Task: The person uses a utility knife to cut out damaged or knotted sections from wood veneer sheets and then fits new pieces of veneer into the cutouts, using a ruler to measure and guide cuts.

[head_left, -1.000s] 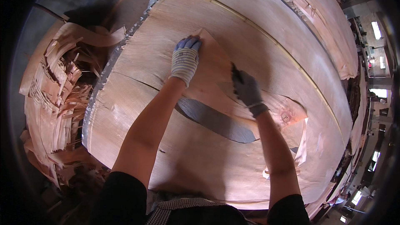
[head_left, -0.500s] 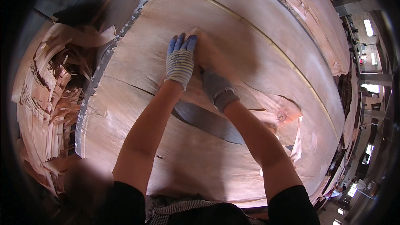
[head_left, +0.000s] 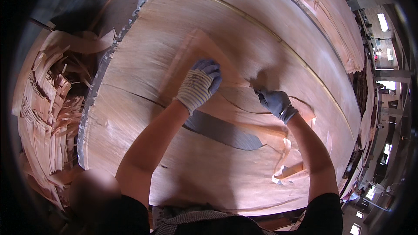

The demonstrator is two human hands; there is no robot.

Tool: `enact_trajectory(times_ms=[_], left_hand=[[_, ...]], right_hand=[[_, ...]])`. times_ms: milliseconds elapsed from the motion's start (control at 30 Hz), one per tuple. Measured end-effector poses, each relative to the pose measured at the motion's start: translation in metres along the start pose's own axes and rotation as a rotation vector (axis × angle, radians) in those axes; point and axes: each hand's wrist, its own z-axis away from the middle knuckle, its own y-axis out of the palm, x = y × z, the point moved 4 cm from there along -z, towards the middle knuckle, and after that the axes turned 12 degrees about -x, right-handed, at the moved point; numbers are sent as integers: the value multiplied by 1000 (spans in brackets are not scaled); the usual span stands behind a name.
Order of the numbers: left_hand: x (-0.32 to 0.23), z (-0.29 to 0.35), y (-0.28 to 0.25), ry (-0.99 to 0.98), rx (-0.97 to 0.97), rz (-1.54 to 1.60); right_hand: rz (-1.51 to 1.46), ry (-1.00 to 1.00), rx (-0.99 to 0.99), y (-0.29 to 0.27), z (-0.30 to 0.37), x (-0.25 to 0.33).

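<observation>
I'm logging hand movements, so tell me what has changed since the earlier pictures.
The right hand swung left, then back right, away from the left hand. The left hand drew back toward the person, its fingers now bent. No clear grasp or release shows. The thin yellowish rod and dark grey gap stayed put.

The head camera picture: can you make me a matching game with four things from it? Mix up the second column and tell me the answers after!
1. left gloved hand
2. right gloved hand
3. thin pole
4. heap of strips

A. slanting across the upper part of the picture
B. plain dark grey
C. at the left of the picture, beside the broad pinkish sheet
D. striped, with blue-purple fingers

Right pairs: 1-D, 2-B, 3-A, 4-C.
</observation>
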Motion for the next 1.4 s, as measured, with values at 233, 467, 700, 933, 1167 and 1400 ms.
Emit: enact_trajectory(times_ms=[233, 467, 700, 933, 1167, 1400], left_hand=[[-6, 2, 1, 61, 60, -127], [-6, 1, 0, 30, -6, -104], [-5, -2, 0, 59, -35, -147], [-6, 0, -6, 89, -37, -165], [-8, -2, -1, 89, -41, -199], [-6, -4, -8, -192, 510, -388]], right_hand=[[-225, -101, -34, 3, -131, 62], [-119, -104, 67, 18, -157, 71], [171, 263, 36, 25, 12, 59], [8, 455, -110, 5, 26, 37], [-367, 612, -62, 3, -46, 39], [-1067, 495, 573, -69, -29, 103]])
